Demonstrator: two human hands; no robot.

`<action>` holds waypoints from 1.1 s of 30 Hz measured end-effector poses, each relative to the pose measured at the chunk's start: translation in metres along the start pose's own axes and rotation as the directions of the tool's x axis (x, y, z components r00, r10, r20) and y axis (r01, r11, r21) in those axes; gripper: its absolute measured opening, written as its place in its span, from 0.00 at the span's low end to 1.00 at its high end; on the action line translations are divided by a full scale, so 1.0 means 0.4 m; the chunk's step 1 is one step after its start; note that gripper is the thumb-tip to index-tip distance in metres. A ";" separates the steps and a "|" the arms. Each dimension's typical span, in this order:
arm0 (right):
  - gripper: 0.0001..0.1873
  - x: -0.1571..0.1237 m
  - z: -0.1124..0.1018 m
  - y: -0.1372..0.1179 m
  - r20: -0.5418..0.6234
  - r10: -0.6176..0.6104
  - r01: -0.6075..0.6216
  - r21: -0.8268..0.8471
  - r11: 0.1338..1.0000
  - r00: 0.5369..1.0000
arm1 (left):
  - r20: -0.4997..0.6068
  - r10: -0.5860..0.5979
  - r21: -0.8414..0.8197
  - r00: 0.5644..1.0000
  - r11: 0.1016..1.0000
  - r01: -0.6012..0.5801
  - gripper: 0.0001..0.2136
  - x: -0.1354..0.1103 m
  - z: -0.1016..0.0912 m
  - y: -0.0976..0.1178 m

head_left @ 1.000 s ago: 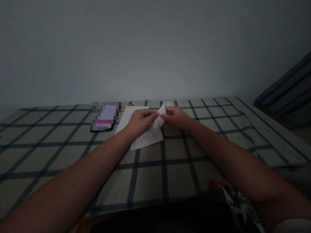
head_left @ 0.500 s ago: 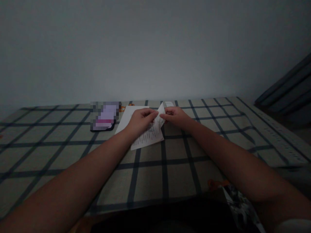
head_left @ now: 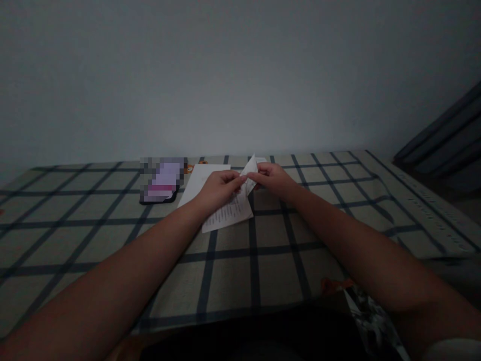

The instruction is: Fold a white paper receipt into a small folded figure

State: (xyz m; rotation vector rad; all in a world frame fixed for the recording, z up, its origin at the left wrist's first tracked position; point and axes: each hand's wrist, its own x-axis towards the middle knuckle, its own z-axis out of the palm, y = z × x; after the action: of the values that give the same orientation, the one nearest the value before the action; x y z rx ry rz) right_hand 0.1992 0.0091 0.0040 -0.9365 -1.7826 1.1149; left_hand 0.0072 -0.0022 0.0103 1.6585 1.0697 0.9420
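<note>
Between my two hands is a printed sheet of paper (head_left: 230, 214), its lower part lying on the checked cloth and its upper part bent up into a point. My left hand (head_left: 220, 188) rests over the sheet, thumb and fingers closed on it near the fold. From the right, my right hand (head_left: 273, 177) pinches the raised part between thumb and fingers. The fingertips of both hands nearly meet at the paper. A plain white sheet (head_left: 195, 181) lies flat behind and left of my left hand, partly covered by it.
A phone (head_left: 162, 180) with a blurred screen lies to the left. The checked tablecloth (head_left: 233, 271) runs back to a grey wall (head_left: 240, 80). A small white item (head_left: 260, 160) sits behind my right hand. Dark striped fabric (head_left: 447, 140) hangs at the far right.
The raised point of the paper has shifted slightly to the right and up. Both hands' fingertips have come closer together at the fold.
</note>
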 end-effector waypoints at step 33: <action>0.16 -0.005 -0.006 -0.018 -0.116 -0.052 0.043 -0.081 0.996 0.992 | 0.103 -0.070 0.012 0.992 0.998 0.069 0.18 -0.003 0.004 -0.008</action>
State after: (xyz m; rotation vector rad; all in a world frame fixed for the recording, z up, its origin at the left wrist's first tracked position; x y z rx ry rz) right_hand 0.2011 0.0057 0.0108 -0.9809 -1.7534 0.9458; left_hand 0.0073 -0.0030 0.0067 1.6484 1.0555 0.7989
